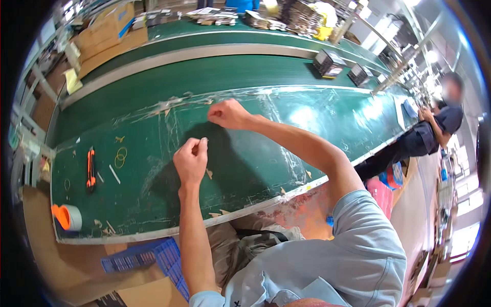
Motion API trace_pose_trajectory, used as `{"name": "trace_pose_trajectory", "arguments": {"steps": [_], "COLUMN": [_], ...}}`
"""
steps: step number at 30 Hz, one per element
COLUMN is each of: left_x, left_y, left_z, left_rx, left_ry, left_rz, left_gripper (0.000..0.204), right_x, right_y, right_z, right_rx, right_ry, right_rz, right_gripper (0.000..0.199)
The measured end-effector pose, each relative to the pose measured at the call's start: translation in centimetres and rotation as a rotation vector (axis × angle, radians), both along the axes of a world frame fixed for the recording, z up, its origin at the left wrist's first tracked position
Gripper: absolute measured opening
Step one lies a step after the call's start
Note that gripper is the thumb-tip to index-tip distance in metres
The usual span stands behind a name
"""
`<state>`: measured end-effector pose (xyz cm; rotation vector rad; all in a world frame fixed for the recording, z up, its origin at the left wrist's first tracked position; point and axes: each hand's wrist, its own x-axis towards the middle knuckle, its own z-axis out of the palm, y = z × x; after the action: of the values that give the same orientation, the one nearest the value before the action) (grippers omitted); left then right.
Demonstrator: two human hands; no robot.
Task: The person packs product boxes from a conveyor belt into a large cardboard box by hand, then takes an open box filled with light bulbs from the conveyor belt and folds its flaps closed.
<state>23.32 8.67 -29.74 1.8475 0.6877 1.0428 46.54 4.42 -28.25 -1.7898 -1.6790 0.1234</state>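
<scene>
Over the green work table (pixel 153 199), my left hand (pixel 190 161) is closed, with thumb and forefinger drawn together. Anything between them is too small or hidden to make out. Farther off and to its right, my right hand (pixel 228 113) is curled closed near the raised far strip; its fingertips are mostly covered, so what it holds, if anything, does not show. The hands are apart. To the left lie an orange-and-black utility knife (pixel 91 169), yellow rubber bands (pixel 120 157) and a thin white strip (pixel 114 174).
A tape roll on an orange holder (pixel 67 217) sits at the table's near left corner. Two dark boxes (pixel 328 64) stand on the far belt. Flattened cardboard (pixel 302 18) is stacked behind. A co-worker (pixel 434 123) stands at right. A blue crate (pixel 148 258) is below the near edge.
</scene>
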Motion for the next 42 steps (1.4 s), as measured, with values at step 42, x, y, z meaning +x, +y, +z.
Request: {"name": "trace_pose_trajectory", "arguments": {"steps": [42], "left_x": [0.8], "left_y": [-1.2], "left_z": [0.0], "left_rx": [0.127], "left_ry": [0.169], "left_rz": [-0.042], "left_gripper": [0.024], "right_x": [28.1], "right_y": [-26.4], "right_z": [-1.0], "right_rx": [0.367], "right_ry": [0.217], "right_rz": [-1.000], "right_gripper": [0.072]}}
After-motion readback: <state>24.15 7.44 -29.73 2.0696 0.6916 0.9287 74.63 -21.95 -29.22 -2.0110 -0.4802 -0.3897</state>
